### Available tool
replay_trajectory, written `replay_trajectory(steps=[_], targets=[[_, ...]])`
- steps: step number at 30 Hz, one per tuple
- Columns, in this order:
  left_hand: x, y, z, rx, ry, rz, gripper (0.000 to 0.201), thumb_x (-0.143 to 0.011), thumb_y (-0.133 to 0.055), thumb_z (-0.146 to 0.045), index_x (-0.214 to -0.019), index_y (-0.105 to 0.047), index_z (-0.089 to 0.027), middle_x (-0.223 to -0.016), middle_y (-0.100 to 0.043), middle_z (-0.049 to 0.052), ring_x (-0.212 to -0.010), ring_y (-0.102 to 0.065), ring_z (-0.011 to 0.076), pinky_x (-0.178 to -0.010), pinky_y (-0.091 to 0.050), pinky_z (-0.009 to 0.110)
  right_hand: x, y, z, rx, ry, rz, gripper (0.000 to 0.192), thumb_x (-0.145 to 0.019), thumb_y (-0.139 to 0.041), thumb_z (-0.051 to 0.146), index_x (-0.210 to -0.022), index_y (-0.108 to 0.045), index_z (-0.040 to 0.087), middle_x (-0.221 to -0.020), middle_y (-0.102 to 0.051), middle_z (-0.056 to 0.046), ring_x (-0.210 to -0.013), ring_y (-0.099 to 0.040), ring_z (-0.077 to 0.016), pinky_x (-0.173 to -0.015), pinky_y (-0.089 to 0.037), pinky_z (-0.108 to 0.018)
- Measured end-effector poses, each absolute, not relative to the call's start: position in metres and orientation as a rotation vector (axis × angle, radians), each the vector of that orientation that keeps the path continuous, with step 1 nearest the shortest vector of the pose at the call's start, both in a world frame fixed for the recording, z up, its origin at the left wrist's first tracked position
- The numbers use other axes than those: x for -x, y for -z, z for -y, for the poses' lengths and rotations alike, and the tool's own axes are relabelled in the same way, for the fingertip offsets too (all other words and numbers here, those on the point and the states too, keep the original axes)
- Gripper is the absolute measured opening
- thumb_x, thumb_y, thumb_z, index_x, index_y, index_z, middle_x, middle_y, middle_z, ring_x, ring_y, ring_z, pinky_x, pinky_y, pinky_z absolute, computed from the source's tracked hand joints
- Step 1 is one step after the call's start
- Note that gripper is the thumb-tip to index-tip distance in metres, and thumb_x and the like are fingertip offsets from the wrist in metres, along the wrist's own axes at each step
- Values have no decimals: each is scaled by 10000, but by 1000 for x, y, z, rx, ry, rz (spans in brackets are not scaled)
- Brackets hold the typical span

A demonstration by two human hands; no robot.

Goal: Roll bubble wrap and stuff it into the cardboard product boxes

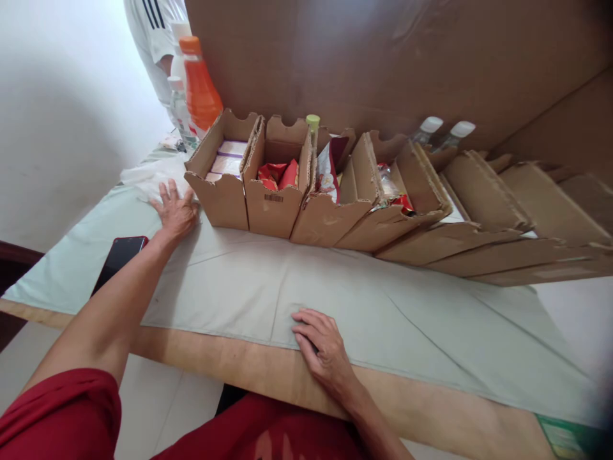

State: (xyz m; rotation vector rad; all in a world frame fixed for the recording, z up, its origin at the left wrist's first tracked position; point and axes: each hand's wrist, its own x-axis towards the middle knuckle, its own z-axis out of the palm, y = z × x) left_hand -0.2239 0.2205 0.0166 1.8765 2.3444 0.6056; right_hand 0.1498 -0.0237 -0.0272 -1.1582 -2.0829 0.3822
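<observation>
My left hand [177, 211] lies with fingers spread at the edge of a crumpled white plastic sheet or bag [141, 177], beside the leftmost cardboard bin [223, 203]. Near the front edge of the table, my right hand [325, 348] rests on the pale green cloth [249, 281], fingers stretched out and nothing held. White-and-purple packs [227, 164] fill part of the leftmost bin. Red packets [278, 175] sit in the bin to its right [269, 214], and a white-and-maroon packet [328, 172] stands in the third bin [330, 220].
More cardboard bins [421, 246] continue to the right, some holding packets. Behind them rises a large cardboard panel [359, 57], with white-capped bottles [460, 132] before it. An orange bottle [200, 89] stands back left, near a person's white sleeve [156, 29]. A phone [119, 257] lies by my left forearm.
</observation>
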Motion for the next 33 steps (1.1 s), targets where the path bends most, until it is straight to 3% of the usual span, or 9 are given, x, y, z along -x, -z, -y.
replay_trajectory(steps=[3, 6, 10, 15, 18, 25, 28, 33], targets=[[219, -38, -212, -1849, -560, -2236, 594, -962, -564, -254, -1520, -479, -70, -1722, -77, 304, -1593, -4, 508, -1148, -24, 813, -149, 26, 25, 1165, -401, 2070, 158, -975, -566, 129, -998, -695, 218, -1122, -779, -82, -1100, -716, -249, -910, -564, -430], [220, -65, -197, -1897, -523, -2146, 680, -1000, -544, -419, -1522, -428, 0, -1706, -4, 331, -1568, 13, 537, -1141, 11, 795, -148, 26, 26, 1165, -425, 2058, 152, -974, -572, 139, -985, -701, 219, -1119, -781, -80, -1099, -714, -249, -912, -556, -430], [221, -89, -167, -1953, -549, -2196, 728, -1031, -505, -477, -1581, -335, -31, -1706, 90, 309, -1561, 70, 533, -1161, 47, 751, -149, 28, 25, 1149, -469, 2045, 159, -968, -577, 139, -976, -713, 220, -1120, -784, -81, -1103, -710, -252, -929, -542, -442], [185, -66, -99, -2063, -625, -2184, 782, -1008, -567, -494, -1583, -324, -23, -1704, -76, 311, -1581, -113, 496, -1218, -113, 709, -147, 31, 28, 1178, -535, 2009, 159, -949, -599, 124, -980, -725, 217, -1139, -786, -71, -1128, -697, -246, -954, -507, -437], [144, -33, -54, -2213, -678, -2019, 732, -1001, -515, -547, -1527, -433, -44, -1687, -194, 299, -1562, -242, 465, -1228, -221, 659, -143, 29, 32, 1226, -586, 2030, 127, -941, -633, 142, -956, -736, 214, -1163, -788, -55, -1173, -684, -228, -1015, -474, -419], [46, 22, -21, -2300, -771, -1523, 753, -1021, -306, -615, -1494, -491, -59, -1633, -370, 270, -1575, -275, 398, -1261, -262, 576, -153, 24, 37, 1229, -602, 2214, 113, -965, -645, 215, -1000, -750, 191, -1238, -774, -35, -1290, -644, -193, -1078, -454, -343], [21, 35, -14, -2393, -655, -1489, 704, -1040, -253, -547, -1424, -575, -52, -1552, -473, 286, -1542, -339, 407, -1241, -280, 610, -188, 13, 43, 1154, -553, 2215, 154, -998, -611, 242, -1036, -748, 182, -1200, -787, -44, -1275, -657, -185, -1077, -473, -325], [9, 44, 3, -2635, -495, -1499, 617, -1055, -264, -445, -1406, -608, -72, -1568, -453, 286, -1545, -326, 423, -1240, -232, 656, -318, -31, 43, 1321, -294, 1905, 169, -1001, -579, 264, -1021, -741, 218, -1151, -797, -68, -1141, -720, -189, -1038, -530, -372]])
